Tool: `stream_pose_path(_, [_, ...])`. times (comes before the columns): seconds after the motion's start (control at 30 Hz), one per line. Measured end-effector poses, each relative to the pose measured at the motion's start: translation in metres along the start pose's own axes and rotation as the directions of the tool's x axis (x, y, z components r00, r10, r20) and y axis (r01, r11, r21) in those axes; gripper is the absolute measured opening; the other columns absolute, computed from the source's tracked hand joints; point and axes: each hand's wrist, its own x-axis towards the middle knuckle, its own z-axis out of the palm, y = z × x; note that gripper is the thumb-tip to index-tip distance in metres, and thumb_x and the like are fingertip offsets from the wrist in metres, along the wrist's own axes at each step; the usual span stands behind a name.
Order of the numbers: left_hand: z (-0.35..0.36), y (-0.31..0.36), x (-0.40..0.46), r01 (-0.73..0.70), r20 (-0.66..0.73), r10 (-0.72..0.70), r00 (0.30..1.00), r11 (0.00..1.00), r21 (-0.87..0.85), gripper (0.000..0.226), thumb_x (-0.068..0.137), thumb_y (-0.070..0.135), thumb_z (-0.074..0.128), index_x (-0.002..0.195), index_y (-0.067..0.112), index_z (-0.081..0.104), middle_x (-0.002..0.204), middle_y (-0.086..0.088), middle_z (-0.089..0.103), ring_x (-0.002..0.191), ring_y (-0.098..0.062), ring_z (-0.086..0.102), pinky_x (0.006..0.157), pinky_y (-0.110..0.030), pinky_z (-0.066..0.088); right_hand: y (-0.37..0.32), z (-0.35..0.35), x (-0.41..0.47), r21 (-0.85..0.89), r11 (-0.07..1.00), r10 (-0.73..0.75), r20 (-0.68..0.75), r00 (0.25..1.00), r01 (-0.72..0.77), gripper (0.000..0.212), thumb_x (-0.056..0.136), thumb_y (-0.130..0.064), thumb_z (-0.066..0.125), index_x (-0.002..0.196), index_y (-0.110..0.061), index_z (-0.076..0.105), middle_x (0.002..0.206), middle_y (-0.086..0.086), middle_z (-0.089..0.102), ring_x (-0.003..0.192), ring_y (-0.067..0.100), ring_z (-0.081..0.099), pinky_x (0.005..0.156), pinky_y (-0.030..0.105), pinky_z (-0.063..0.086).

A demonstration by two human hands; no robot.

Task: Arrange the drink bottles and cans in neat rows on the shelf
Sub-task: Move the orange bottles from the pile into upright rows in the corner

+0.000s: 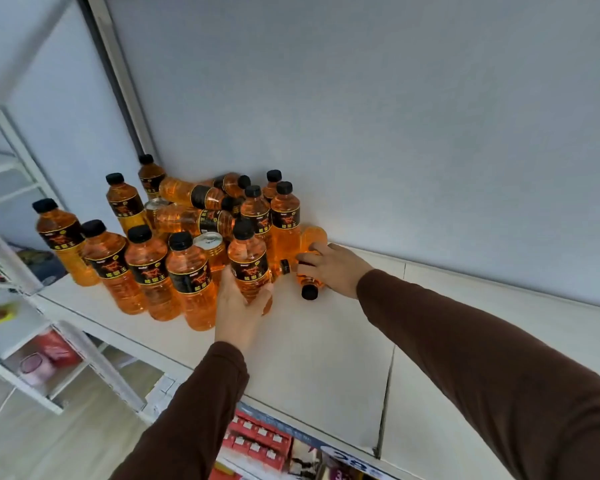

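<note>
- Left hand (238, 306) grips an upright bottle (249, 268) at the near edge of the cluster on the shelf (326, 358).
- Right hand (329, 268) closes over a lying bottle (310, 258), just right of it, by the far wall.
- Cans (208, 242) stand among bottles.

The bottles (191, 282) were clear with orange drink inside, black caps (180, 240) and black labels (142, 270) printed with an orange-red horse and gold characters. A can (211, 249) showed a silver top over an orange side. The shelf (326, 358) was off-white, the wall (395, 116) pale grey-blue. Both sleeves (499, 375) were dark brown. Boxes (257, 441) on the shelf below were red.
</note>
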Motion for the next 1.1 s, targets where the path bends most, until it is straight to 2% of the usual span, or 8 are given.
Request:
stream_pose_path(0.13, [-0.005,-0.007,0.003,0.029,0.021,-0.030,0.999,0.999,0.045,0.064,0.086,0.031,0.075,0.140,0.024,0.041,0.138,0.003,0.056,0.130,-0.019,0.051,0.108,-0.038,0.039,0.005,0.000,-0.005,0.074,0.997,0.024,-0.063,0.998,-0.019,0.063,0.080,-0.031,0.076,0.135,-0.032,0.046,0.134,-0.004,0.053,0.114,0.024,0.047,0.085,0.038,0.047])
stream_pose_path(0.23, [-0.007,-0.008,0.005,0.006,0.020,-0.007,1.000,0.999,0.052,0.060,0.083,0.033,0.078,0.134,0.024,0.048,0.132,0.005,0.061,0.124,-0.019,0.056,0.106,-0.043,0.044,0.000,-0.010,-0.017,0.402,0.901,0.243,-0.164,0.956,-0.160,0.067,0.078,-0.041,0.077,0.136,-0.033,0.046,0.128,-0.004,0.055,0.115,0.020,0.048,0.090,0.036,0.046])
stream_pose_path(0.37, [0.001,-0.002,-0.002,-0.034,0.081,0.034,0.996,0.999,0.001,0.061,0.081,0.033,0.080,0.133,0.029,0.049,0.129,0.009,0.061,0.122,-0.015,0.057,0.103,-0.040,0.046,-0.005,-0.029,-0.039,0.889,0.365,0.673,-0.046,0.738,-0.278,0.067,0.074,-0.033,0.083,0.133,-0.028,0.052,0.126,-0.008,0.058,0.116,0.012,0.051,0.098,0.035,0.046])
stream_pose_path(0.43, [0.011,0.007,-0.005,-0.041,0.133,0.044,0.990,0.999,-0.023,0.061,0.079,0.034,0.081,0.130,0.034,0.049,0.124,0.014,0.061,0.117,-0.012,0.058,0.099,-0.034,0.046,-0.002,-0.041,-0.053,0.968,0.117,0.754,0.058,0.654,-0.222,0.061,0.073,-0.028,0.085,0.126,-0.026,0.056,0.119,-0.009,0.062,0.112,0.011,0.056,0.094,0.027,0.046])
stream_pose_path(0.5, [0.025,0.021,-0.006,-0.044,0.197,0.054,0.979,0.998,-0.053,0.062,0.077,0.035,0.082,0.129,0.039,0.048,0.121,0.021,0.060,0.110,-0.006,0.058,0.095,-0.028,0.046,0.003,-0.052,-0.073,0.980,0.013,0.790,0.111,0.603,-0.197,0.052,0.072,-0.024,0.085,0.117,-0.027,0.058,0.108,-0.009,0.065,0.101,0.004,0.060,0.084,0.021,0.046])
stream_pose_path(0.7, [0.093,0.063,-0.018,-0.120,0.374,0.145,0.916,0.989,-0.089,0.061,0.078,0.036,0.082,0.130,0.031,0.050,0.131,0.008,0.062,0.119,-0.014,0.057,0.103,-0.044,0.047,0.020,-0.094,-0.168,0.961,0.022,0.894,0.104,0.436,-0.275,0.050,0.073,-0.037,0.080,0.117,-0.037,0.056,0.097,-0.024,0.067,0.089,-0.005,0.062,0.072,0.009,0.046])
stream_pose_path(0.9, [0.181,0.116,-0.061,-0.200,0.535,0.271,0.800,0.962,-0.188,0.050,0.076,0.041,0.082,0.114,0.048,0.050,0.105,0.034,0.058,0.099,0.017,0.052,0.082,-0.020,0.040,0.032,-0.132,-0.298,0.906,-0.005,0.965,0.115,0.235,-0.422,0.056,0.067,-0.044,0.082,0.117,-0.040,0.055,0.103,-0.013,0.069,0.095,0.009,0.067,0.083,0.032,0.057])
stream_pose_path(1.1, [0.275,0.180,-0.132,-0.233,0.643,0.360,0.676,0.932,-0.278,0.053,0.075,0.038,0.084,0.118,0.035,0.052,0.108,0.021,0.061,0.098,0.005,0.055,0.080,-0.020,0.040,0.025,-0.163,-0.438,0.856,-0.065,0.990,0.122,0.077,-0.513,0.056,0.069,-0.036,0.085,0.117,-0.036,0.056,0.102,-0.013,0.069,0.089,0.005,0.068,0.074,0.025,0.057])
